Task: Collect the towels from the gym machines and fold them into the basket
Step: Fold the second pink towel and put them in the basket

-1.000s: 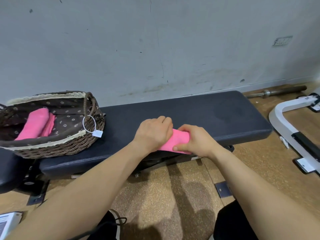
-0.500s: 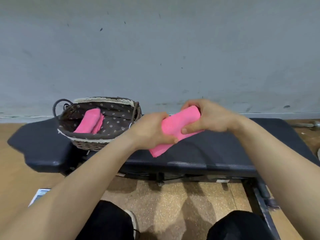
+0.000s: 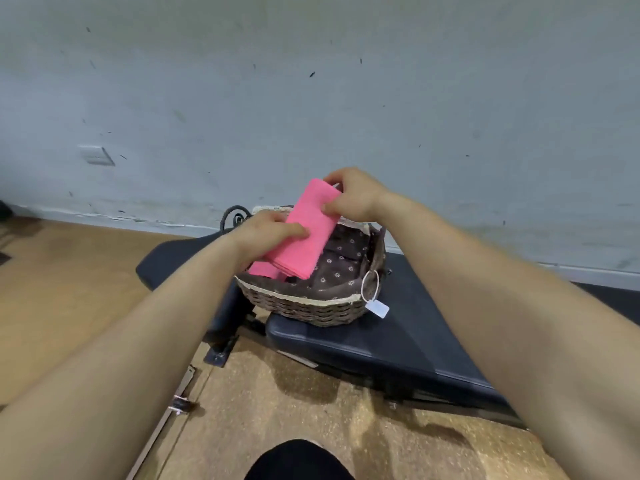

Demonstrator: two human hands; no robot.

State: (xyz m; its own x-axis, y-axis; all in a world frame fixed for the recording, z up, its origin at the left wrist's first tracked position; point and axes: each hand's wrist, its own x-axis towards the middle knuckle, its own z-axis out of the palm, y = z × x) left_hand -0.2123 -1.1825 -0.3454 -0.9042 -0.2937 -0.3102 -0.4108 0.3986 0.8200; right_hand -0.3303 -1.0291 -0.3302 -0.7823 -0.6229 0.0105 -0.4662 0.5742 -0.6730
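Head view: left hand (image 3: 270, 233) and right hand (image 3: 353, 197) are clamping the folded pink cloth towel (image 3: 310, 237), now lifted from the black padded bench (image 3: 415, 327) and hanging over the brown wicker basket (image 3: 304, 304), approaching placement.

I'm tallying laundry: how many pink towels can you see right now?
2. One folded towel is held by the left hand and right hand above the basket; a second towel lies in the basket, partly covered by the first. Others may be hidden underneath.
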